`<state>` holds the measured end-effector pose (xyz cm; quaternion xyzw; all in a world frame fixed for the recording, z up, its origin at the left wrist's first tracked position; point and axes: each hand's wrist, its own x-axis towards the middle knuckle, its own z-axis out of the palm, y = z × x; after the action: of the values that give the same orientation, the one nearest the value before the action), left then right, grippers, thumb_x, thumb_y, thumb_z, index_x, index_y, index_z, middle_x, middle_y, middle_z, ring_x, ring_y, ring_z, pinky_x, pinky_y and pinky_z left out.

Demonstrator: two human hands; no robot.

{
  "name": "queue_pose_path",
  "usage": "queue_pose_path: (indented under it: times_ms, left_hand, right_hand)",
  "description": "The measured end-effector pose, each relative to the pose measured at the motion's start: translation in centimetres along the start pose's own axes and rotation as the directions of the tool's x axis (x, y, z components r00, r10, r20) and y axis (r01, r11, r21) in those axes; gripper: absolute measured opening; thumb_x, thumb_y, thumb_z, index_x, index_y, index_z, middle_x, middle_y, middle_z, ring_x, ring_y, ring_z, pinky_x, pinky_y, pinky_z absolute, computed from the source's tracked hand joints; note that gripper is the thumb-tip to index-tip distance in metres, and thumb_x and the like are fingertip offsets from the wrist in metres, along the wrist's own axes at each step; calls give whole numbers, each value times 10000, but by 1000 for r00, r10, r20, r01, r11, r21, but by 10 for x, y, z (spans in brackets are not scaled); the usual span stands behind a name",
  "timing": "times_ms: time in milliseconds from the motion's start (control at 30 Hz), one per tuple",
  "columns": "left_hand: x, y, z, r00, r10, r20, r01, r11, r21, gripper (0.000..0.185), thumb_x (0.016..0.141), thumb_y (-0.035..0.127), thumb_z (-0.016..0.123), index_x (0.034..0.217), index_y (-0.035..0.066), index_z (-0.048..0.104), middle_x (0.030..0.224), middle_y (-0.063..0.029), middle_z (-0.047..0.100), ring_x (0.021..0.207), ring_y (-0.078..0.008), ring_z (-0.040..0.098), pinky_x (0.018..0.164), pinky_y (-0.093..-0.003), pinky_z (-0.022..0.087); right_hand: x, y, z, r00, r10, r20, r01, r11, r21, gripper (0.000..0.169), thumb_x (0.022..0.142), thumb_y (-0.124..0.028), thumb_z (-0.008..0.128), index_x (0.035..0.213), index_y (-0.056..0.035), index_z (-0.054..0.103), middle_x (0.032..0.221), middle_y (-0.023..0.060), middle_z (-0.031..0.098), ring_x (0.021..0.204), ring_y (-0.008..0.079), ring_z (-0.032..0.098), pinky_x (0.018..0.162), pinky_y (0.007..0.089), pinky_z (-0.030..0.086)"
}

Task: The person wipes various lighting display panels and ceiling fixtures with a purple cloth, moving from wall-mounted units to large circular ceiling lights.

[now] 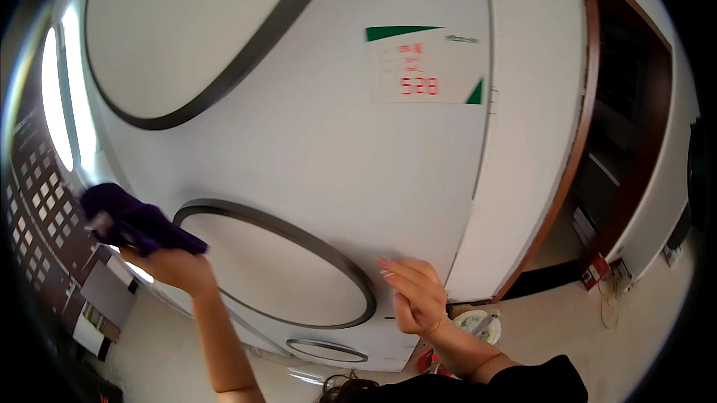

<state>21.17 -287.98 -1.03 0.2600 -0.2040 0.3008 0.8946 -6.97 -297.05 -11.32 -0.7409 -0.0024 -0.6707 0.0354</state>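
My left hand (173,268) is raised at the left and grips a dark purple cloth (143,221), which bunches up over its fingers and blurs at the far end. Before me stands a large white panel (347,179) with dark-rimmed round shapes. The biggest dark ring (241,69) is at the upper left, and a smaller dark ring (313,243) lies between my two hands. My right hand (417,296) is beside that ring's right end, its fingers bent together and nothing seen in it. Whether its fingertips touch the panel cannot be told.
A sheet with green corners and red writing (425,67) is on the panel. To the right is a brown-framed doorway (580,123). A bowl (490,324) stands on the floor beneath my right arm, and a red box (595,271) sits near the doorway. A brown lattice (47,201) is at the left.
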Motion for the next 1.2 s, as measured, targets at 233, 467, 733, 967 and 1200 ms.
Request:
queue_pose_path:
  times_ms: [233, 467, 733, 967, 1200]
  left_hand:
    - [27, 39, 109, 333, 413, 848, -560, 810, -174, 359, 980, 107, 411, 1327, 17, 428, 1382, -130, 459, 1317, -272, 391, 1102, -413, 287]
    - [21, 62, 162, -145, 620, 771, -837, 339, -430, 425, 888, 37, 486, 1312, 61, 491, 1417, -104, 441, 1370, -285, 324, 1114, -481, 217]
    - [25, 107, 233, -413, 669, 619, -729, 165, -664, 441, 862, 148, 578, 1297, 118, 513, 1454, -61, 388, 1377, -258, 298, 1114, -462, 231]
    - [66, 126, 285, -555, 643, 527, -701, -22, -712, 439, 929, 313, 480, 1346, 179, 452, 1484, -20, 334, 1391, -264, 253, 1128, -500, 194]
    - [82, 147, 334, -380, 736, 560, -765, 90, -638, 537, 940, 416, 452, 1365, 89, 426, 1466, -153, 332, 1385, -338, 237, 1116, -500, 202]
  right_hand:
    - [49, 0, -6, 986, -143, -87, 138, 989, -62, 423, 572, 127, 457, 958, 64, 617, 1014, 240, 657, 849, 340, 631, 771, 353, 504]
    - [98, 2, -15, 965, -253, -74, 244, 963, -114, 482, 606, 104, 505, 1078, 51, 591, 1169, 218, 599, 964, 340, 592, 821, 375, 479]
    - [188, 5, -7, 907, -414, -78, 384, 889, -249, 514, 636, 85, 534, 1146, 39, 579, 1225, 230, 563, 1114, 391, 519, 976, 434, 384]
    - [234, -3, 27, 884, -461, -72, 385, 808, -446, 602, 660, 37, 564, 1258, -26, 531, 1371, 241, 434, 1298, 405, 352, 1082, 531, 199]
    - [243, -3, 40, 884, -462, 69, 401, 675, -620, 597, 698, -54, 575, 1291, -101, 525, 1398, 190, 430, 1322, 378, 346, 1044, 633, 172]
